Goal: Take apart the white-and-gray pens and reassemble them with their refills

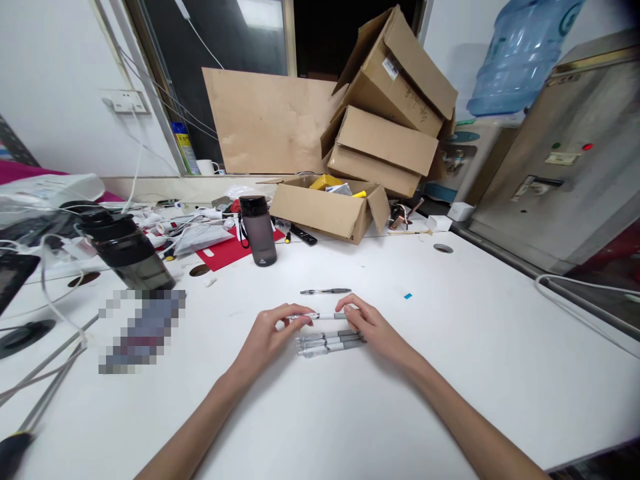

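A white and grey pen lies crosswise between my two hands. My left hand pinches its left end between thumb and fingers. At the other end, my right hand has its curled fingers closed on the grey part. Just below, several similar pens lie side by side on the white table, their right ends close to my right hand and partly hidden by it. Beyond my hands a single dark, clear-barrelled pen rests by itself.
A dark bottle stands behind, beside a red sheet and an open cardboard box. Leftward are a larger bottle, cables and a blurred-out item. A small blue piece lies to the right, before a metal dispenser.
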